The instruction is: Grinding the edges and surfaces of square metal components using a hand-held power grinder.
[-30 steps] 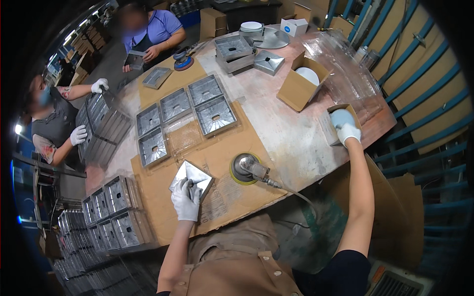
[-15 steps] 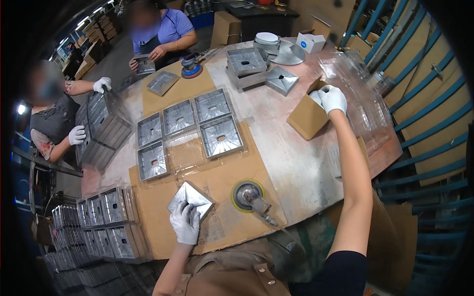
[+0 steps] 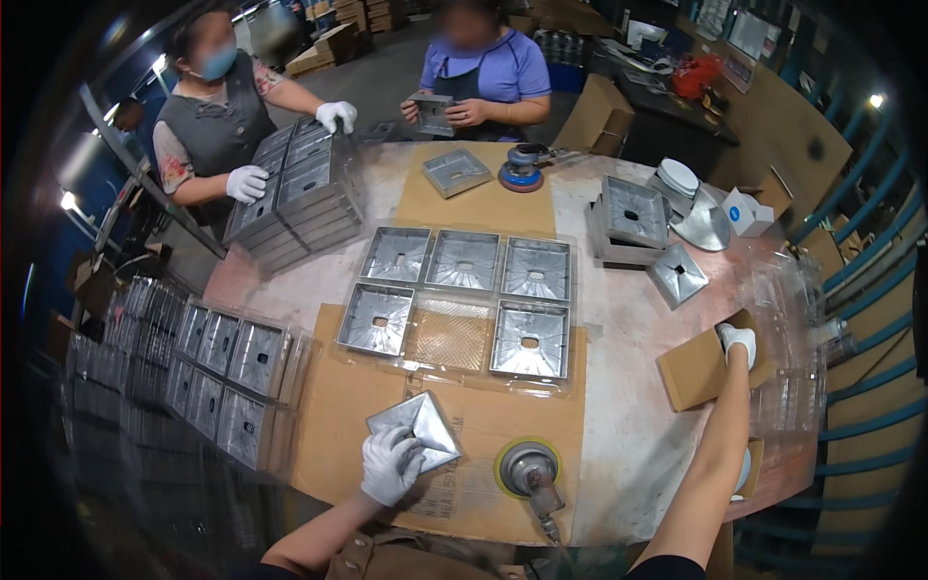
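My left hand [image 3: 391,466], in a white glove, grips a square metal piece [image 3: 437,432] on the cardboard sheet near me. Its shiny, slightly peaked face is up, and the curled fingers lie over its near-left part. On the right, my right hand [image 3: 739,344], also gloved, reaches into an open cardboard box [image 3: 692,371]. The box walls hide its fingers. Beside the metal piece lies a disc sander [image 3: 528,471] with a yellow-rimmed pad. Ahead, a clear plastic tray [image 3: 454,375] holds several square metal pieces [image 3: 531,338], hollow side up, with one pocket vacant at the near middle.
Filled trays [image 3: 253,360] are stacked at the left. A co-worker in white gloves holds another stack [image 3: 307,174]; a second handles a metal piece [image 3: 434,114] near a blue sander [image 3: 522,168]. More metal pieces [image 3: 634,210] and a white carton [image 3: 749,215] stand at the far right.
My view has swung left, so the table's things sit farther right in the picture. My right hand stays at the box, its fingers now hidden inside. The left hand keeps hold of the metal piece.
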Motion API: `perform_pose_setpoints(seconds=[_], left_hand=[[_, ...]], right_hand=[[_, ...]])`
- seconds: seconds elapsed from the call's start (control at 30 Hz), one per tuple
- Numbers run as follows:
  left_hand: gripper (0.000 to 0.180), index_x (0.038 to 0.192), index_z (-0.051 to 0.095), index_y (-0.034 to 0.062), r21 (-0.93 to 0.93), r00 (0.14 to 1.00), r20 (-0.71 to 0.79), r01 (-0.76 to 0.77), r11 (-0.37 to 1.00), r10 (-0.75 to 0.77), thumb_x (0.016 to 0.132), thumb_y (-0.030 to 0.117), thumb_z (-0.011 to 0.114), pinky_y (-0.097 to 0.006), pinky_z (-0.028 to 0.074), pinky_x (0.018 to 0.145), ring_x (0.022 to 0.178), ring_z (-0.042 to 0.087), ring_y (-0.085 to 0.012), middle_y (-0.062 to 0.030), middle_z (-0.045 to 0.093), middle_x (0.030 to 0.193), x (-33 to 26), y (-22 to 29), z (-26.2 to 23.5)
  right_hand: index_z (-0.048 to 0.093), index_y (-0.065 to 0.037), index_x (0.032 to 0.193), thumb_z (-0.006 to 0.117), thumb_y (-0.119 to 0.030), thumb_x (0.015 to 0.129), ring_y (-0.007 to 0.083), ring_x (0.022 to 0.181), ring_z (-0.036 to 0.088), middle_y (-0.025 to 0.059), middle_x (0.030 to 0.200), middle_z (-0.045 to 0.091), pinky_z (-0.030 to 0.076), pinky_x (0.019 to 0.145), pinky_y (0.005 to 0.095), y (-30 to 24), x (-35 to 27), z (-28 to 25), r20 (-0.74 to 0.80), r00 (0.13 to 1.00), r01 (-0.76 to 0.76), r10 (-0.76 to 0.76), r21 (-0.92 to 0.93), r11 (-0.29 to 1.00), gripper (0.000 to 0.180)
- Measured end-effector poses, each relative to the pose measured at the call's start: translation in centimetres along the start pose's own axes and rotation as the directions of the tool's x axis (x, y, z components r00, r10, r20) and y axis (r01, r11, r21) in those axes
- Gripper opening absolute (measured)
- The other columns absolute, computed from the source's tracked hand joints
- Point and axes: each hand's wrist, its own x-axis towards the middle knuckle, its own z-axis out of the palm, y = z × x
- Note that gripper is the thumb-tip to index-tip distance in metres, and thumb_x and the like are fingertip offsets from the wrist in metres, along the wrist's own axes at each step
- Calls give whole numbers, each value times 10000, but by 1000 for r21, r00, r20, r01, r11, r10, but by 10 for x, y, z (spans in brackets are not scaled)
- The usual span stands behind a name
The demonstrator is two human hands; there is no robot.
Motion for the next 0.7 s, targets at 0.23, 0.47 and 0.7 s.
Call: perform_pose_setpoints(seconds=[0.23, 0.47, 0.7], left_hand=[[373, 1205, 604, 147, -2, 1000, -29, -9, 1000, 9, 870, 250, 730, -516, 385, 996, 1213, 537, -359, -127, 593, 1276, 2, 1, 3], [345, 1175, 630, 150, -22, 999, -30, 12, 1000, -13, 861, 252, 731, -519, 382, 1003, 1213, 537, -356, -126, 595, 1277, -1, 0, 5], [352, 1168, 631, 143, -12, 1000, -30, -4, 1000, 3, 839, 203, 741, -505, 372, 1010, 1211, 526, -340, -124, 589, 1249, 0, 3, 2]], right_hand=[[758, -22, 1085, 779, -433, 738, 394, 1035, 717, 227, 1109, 737, 552, 889, 456, 1, 7, 2, -23, 999, 27, -26, 33, 999, 538], [762, -26, 1075, 779, -426, 742, 403, 1040, 712, 235, 1111, 732, 552, 894, 465, 0, 0, 2, -40, 997, 60, -59, 34, 998, 521], [761, -18, 1064, 763, -400, 753, 411, 1041, 709, 247, 1111, 727, 553, 898, 476, 4, -9, -3, -57, 997, 60, -57, 51, 997, 492]])
